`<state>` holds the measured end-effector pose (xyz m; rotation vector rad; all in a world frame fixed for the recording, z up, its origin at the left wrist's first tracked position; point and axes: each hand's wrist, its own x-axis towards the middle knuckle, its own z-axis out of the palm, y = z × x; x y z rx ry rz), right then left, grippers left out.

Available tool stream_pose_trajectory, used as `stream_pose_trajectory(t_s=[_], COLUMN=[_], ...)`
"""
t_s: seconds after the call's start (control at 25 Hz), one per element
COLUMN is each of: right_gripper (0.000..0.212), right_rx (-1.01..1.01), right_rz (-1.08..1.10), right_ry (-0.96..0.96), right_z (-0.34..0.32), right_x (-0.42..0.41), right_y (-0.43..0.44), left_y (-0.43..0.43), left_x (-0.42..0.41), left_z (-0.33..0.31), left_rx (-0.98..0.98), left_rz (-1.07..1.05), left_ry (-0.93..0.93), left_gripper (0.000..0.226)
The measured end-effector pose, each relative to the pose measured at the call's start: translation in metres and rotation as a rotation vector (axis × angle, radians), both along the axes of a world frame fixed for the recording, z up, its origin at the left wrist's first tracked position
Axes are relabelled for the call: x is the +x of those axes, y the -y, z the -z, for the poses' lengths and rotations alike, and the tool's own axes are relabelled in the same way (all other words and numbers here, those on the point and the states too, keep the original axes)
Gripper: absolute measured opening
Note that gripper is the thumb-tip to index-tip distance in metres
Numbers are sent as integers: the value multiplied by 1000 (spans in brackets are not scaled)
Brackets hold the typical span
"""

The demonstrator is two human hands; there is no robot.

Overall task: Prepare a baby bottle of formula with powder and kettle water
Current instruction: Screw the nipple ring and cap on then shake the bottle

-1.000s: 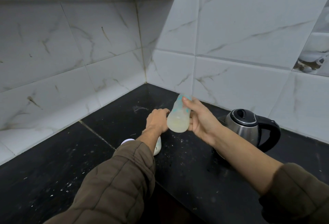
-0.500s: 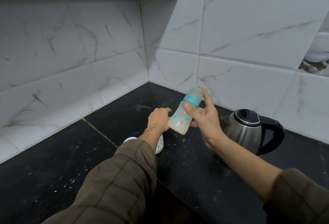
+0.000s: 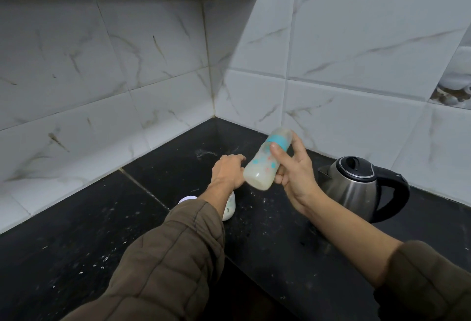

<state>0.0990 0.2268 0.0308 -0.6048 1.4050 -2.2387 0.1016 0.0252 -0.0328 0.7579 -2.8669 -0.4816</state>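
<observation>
**— What has changed in the last second?**

— My left hand [image 3: 228,170] has stayed put, knuckles up, low over the black counter [image 3: 76,231]. The bottle [image 3: 258,167] has moved. A second ago it stood nearly upright and blurred in my right hand [image 3: 295,180]. Half a second ago it was leaning. Now it leans a touch further, cap end swung up to the right.

**— So which way does it point?**

— Its long axis slants from lower left to upper right. The wide base is the low end, nearest me and my left hand. The clear cap with the teal collar [image 3: 279,140] is the high end, toward the tiled wall. Milky liquid sits in the lower part. The bottle is in the air above the counter, between my left hand and the kettle [image 3: 354,188]. Whether its base brushes my left hand, I cannot tell.

**— And your fingers?**

— Left first: they curl down under the palm, so I cannot tell whether they hold anything. A white tub [image 3: 229,209] peeps out beneath that wrist, mostly hidden by my brown sleeve [image 3: 178,257]. On the right, I'm gripping the bottle round its middle. My thumb [image 3: 276,151] lies across the near side just below the collar, my forefinger stretches up behind the cap, and the other fingers wrap under the body. The steel kettle stands on the counter just right of that hand, black handle pointing right.
</observation>
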Motion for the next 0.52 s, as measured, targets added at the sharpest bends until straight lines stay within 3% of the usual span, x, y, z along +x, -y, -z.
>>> stream_pose_trajectory(t_s=[0.12, 0.24, 0.36, 0.52], right_gripper=[59, 48, 53, 46], right_rx=[-83, 34, 135, -10], right_rz=[216, -10, -165, 45], right_ry=[218, 166, 84, 456], right_z=[0, -2, -5, -2], right_x=[-11, -5, 0, -16], right_y=[5, 2, -2, 5], left_y=[0, 0, -1, 0], left_x=[2, 0, -4, 0], left_z=[2, 0, 0, 2], left_rx=[-1, -39, -53, -5], left_rz=[-15, 6, 27, -9], left_ry=[-50, -17, 15, -57], left_gripper=[47, 37, 34, 46])
